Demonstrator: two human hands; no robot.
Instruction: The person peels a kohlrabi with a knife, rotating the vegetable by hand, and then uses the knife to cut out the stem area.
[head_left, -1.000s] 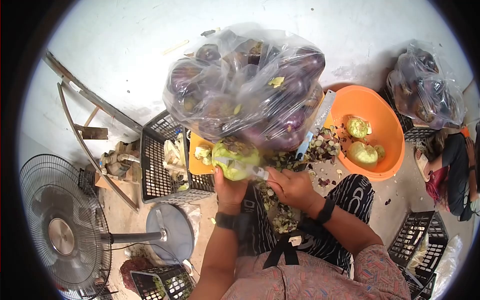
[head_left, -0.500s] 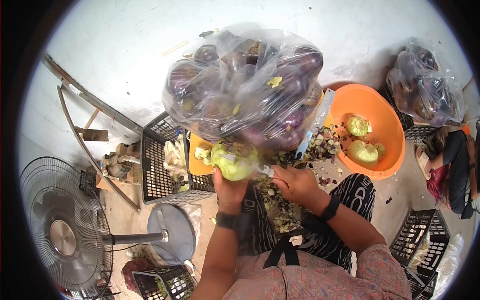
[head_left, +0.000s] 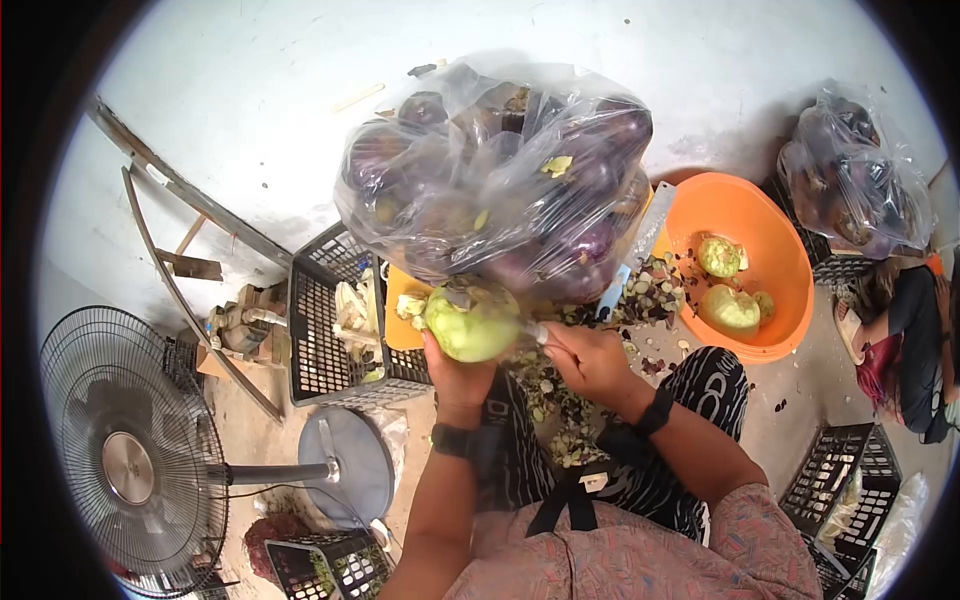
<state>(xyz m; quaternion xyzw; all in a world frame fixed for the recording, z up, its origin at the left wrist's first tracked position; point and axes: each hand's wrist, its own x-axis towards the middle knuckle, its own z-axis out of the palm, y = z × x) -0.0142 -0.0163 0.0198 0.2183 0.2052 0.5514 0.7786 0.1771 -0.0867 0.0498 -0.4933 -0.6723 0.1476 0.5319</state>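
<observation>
My left hand [head_left: 462, 385] cups a round, pale-green peeled vegetable [head_left: 468, 325] from below, with dark patches left on its top. Pressed against its right side is a small knife [head_left: 536, 332], its blade blurred by motion. My right hand [head_left: 595, 368] is closed around the knife's handle. Just beyond my hands, a big clear plastic bag [head_left: 480, 200] bulges with round purple vegetables. Purple-and-white peelings [head_left: 560, 400] lie heaped between my knees. To the right, an orange basin [head_left: 775, 240] holds peeled green vegetables.
A broad-bladed knife with a blue handle [head_left: 614, 290] leans beside the bag. Black crates [head_left: 330, 370] flank me, one holding pale scraps. A standing fan [head_left: 130, 465] is at left. Another bag of purple vegetables [head_left: 855, 180] stands at right, near a person [head_left: 915, 340].
The knife and my right hand have shifted slightly right and down against the vegetable. The vegetable has turned a little in my left hand. The whole view has shifted slightly.
</observation>
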